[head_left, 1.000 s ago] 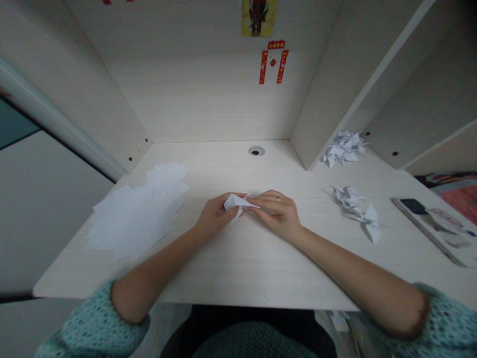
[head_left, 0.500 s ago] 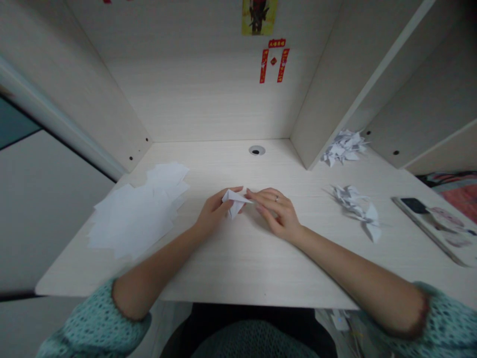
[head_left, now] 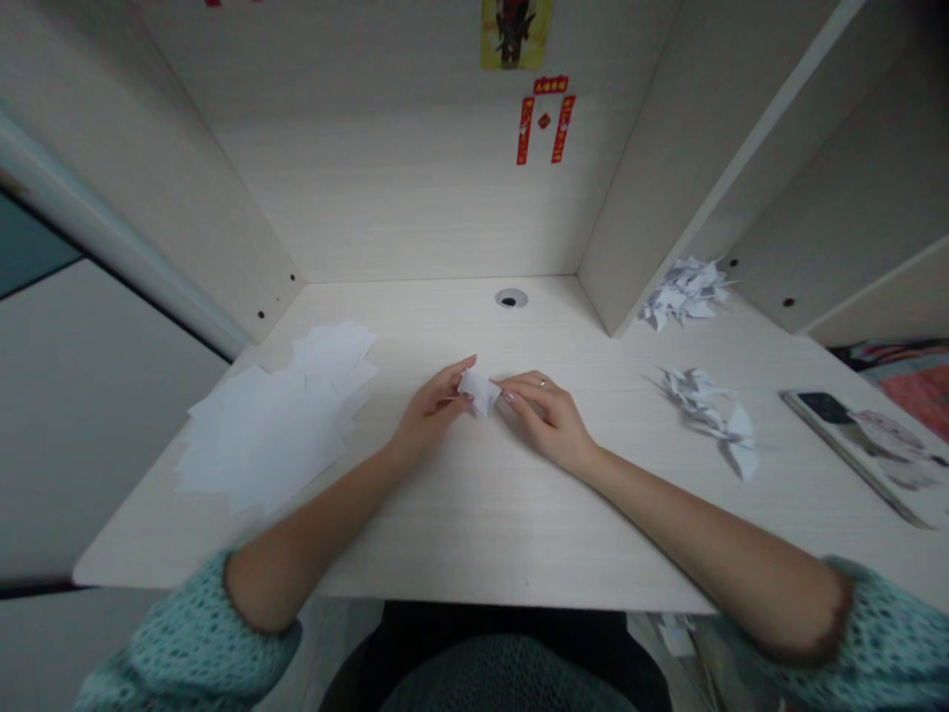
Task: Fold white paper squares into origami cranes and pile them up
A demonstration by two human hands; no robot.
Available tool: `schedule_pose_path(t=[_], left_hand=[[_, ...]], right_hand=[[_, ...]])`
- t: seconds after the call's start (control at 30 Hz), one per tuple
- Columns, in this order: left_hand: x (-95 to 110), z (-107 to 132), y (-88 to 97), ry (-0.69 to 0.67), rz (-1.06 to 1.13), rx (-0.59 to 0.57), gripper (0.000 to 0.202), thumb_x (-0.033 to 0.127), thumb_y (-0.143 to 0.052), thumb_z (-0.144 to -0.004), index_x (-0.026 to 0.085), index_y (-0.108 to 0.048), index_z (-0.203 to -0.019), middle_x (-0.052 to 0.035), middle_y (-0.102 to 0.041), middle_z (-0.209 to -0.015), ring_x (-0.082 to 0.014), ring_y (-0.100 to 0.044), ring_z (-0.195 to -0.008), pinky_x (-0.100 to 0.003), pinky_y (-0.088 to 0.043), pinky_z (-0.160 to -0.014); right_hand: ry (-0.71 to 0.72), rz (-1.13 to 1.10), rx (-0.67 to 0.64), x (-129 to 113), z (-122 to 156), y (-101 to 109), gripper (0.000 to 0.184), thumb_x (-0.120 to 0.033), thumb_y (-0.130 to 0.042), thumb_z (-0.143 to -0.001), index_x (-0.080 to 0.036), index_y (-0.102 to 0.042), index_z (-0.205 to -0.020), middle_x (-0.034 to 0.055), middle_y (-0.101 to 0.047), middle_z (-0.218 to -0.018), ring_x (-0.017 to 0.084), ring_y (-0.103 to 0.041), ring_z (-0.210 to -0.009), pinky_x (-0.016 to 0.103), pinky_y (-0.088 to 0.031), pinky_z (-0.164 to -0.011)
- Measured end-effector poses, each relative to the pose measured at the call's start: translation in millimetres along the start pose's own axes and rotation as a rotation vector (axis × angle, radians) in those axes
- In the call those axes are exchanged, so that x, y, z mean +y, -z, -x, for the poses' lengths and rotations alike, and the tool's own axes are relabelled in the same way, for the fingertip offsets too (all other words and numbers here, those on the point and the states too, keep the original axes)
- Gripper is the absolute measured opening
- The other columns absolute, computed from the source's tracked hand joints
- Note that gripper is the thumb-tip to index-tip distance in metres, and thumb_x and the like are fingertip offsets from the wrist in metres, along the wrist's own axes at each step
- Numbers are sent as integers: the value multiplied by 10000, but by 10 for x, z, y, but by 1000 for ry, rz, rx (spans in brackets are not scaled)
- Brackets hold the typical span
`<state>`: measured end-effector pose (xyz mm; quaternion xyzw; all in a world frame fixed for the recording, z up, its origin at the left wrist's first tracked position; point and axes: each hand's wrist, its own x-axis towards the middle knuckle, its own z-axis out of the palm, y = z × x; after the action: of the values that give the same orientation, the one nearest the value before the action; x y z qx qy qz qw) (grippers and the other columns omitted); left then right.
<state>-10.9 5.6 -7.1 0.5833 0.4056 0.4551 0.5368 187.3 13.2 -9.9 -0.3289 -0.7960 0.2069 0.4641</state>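
A small folded white paper (head_left: 481,393) is held between both hands above the middle of the desk. My left hand (head_left: 432,407) grips its left side, with the thumb in front and a finger stretched out behind. The fingertips of my right hand (head_left: 547,410), which wears a ring, pinch the paper's right corner. Part of the paper is covered by the left fingers, so its full shape cannot be made out.
Loose white paper sheets (head_left: 274,425) overlap on the left of the desk (head_left: 474,544). Folded paper pieces (head_left: 708,410) lie at right, with a larger heap (head_left: 688,292) behind the divider (head_left: 645,198). A phone (head_left: 867,445) rests at far right. A cable hole (head_left: 511,299) sits at the back.
The folded paper has turned and now shows a broader, squarer face instead of a pointed shape. My left fingers have shifted on it, and my right fingers have closed on its corner.
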Motion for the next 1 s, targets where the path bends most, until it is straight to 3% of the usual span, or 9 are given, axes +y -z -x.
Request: schedule_pose_path(t=[0.2,0.37,0.5,0.73,0.87,1.0], left_hand=[[-15,-14,-15,-18,85,-14,541,300,-656,-782,169,-494,-1281,-130,-637,-1170,-213,-611,-1068,-337,-449,-939],[3,7,-32,5,64,-28,507,272,-698,-742,190,-550,-1220,-106,-633,-1167,-192,-654,-937,-295,-500,-817],[41,26,-46,15,35,-7,539,315,-727,-707,185,-568,-1206,-82,-678,-1024,-177,-663,-808,-268,-505,-710],[48,32,-42,-47,-126,61,488,337,-709,-722,187,-615,-1177,-83,-704,-984,-204,-653,-893,-312,-495,-820],[5,28,-24,-97,-241,34,451,293,-651,-780,210,-591,-1220,-70,-701,-996,-191,-649,-899,-325,-497,-833],[9,47,-38,-220,-404,48,543,234,-633,-791,243,-494,-1316,-80,-651,-1142,-181,-634,-958,-339,-496,-869]], right_hand=[[38,24,55,-59,11,0,188,-262,-589,-859,-257,-665,-1031,44,-712,-943,192,-637,-872,373,-498,-819],[-85,-34,85,-81,19,-24,291,-373,-716,-744,-224,-622,-976,43,-689,-898,186,-634,-815,339,-513,-765],[-146,-81,46,-64,30,-51,411,-390,-739,-713,-230,-608,-1068,35,-690,-881,181,-641,-799,331,-514,-760],[-171,-51,11,-47,52,-68,169,-360,-698,-760,-229,-711,-866,22,-707,-757,174,-643,-726,311,-504,-701],[-186,-56,0,-34,71,-65,157,-334,-652,-806,-234,-729,-899,31,-730,-794,176,-655,-730,314,-508,-706],[-192,-25,69,-32,64,-50,164,-303,-634,-820,-235,-735,-929,36,-741,-817,175,-664,-722,308,-510,-693]])
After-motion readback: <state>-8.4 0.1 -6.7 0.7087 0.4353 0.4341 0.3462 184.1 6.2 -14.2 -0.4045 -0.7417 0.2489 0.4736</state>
